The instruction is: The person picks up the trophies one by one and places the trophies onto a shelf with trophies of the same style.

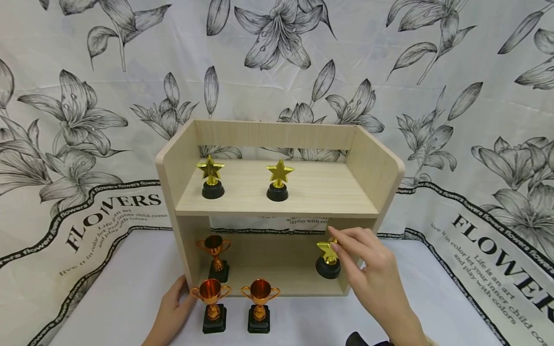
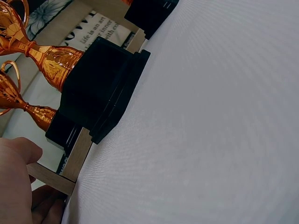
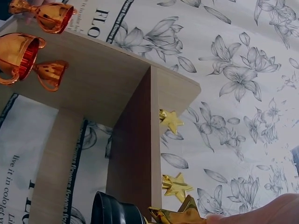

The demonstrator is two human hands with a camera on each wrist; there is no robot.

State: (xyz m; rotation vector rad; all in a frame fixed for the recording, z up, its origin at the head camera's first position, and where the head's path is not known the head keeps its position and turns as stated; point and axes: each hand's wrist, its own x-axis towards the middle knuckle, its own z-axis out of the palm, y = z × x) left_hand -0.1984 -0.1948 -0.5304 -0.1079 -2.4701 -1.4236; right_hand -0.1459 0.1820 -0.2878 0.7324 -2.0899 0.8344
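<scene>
My right hand [image 1: 374, 269] pinches a gold star trophy [image 1: 327, 262] by its star, at the right side of the shelf's lower compartment. The trophy's round black base [image 3: 114, 210] points toward the compartment in the right wrist view. My left hand [image 2: 18, 179] grips the front edge of the left side panel of the wooden shelf [image 1: 277, 211], thumb on one face and fingers behind. Beside it stand two bronze cup trophies, one near the left corner [image 1: 212, 307] and another [image 1: 259, 307] to its right, both on the table before the shelf.
Inside the lower compartment, at the left, stands a third bronze cup trophy [image 1: 218, 259]. The upper board bears two gold star trophies, one at the left [image 1: 211, 178] and one mid-board [image 1: 279, 180]. A flower-printed cloth [image 1: 277, 91] hangs behind; a white cloth [image 1: 117, 298] covers the table.
</scene>
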